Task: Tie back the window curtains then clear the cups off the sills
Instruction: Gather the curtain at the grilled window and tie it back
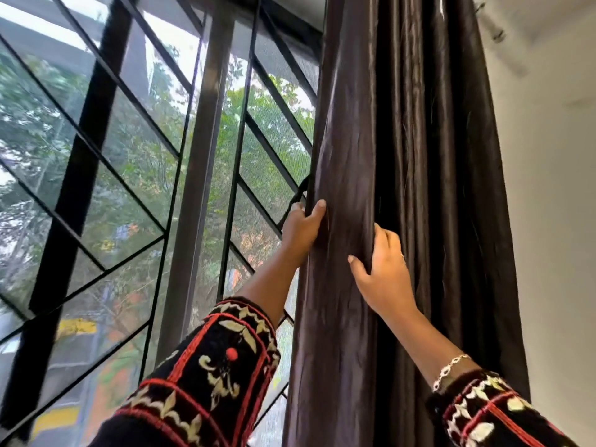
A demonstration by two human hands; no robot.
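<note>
While the dark curtain point(354, 124) hangs bunched in long folds at the right side of the window, between the glass and the white wall point(554, 188), both hands are up on it at about the same height. Left hand point(300, 230) has the curtain's window-side edge: thumb point(319, 208) laid flat on the front of the cloth, the other fingers curled round behind the edge, only one fingertip peeping out, so that's a firm grip. Right hand point(383, 279) sits just beside it on the front of the bunch, a little lower, its fingers point(385, 235) pressed together and tucked into a deep fold, thumb point(356, 264) spread wide to the left, pinching a pleat of cloth. Just above the left hand's fingertips there's a dark strap point(298, 193) against the window mesh; what it's fixed to, I cannot tell. Both arms come up from embroidered black-and-red sleeves point(213, 375), and there's a silver bracelet point(450, 369) on the right wrist. Beyond the hands, a grey window post point(200, 175) runs upright, black slanted bars point(106, 175) cross the panes, and green trees point(258, 130) blur behind them.
</note>
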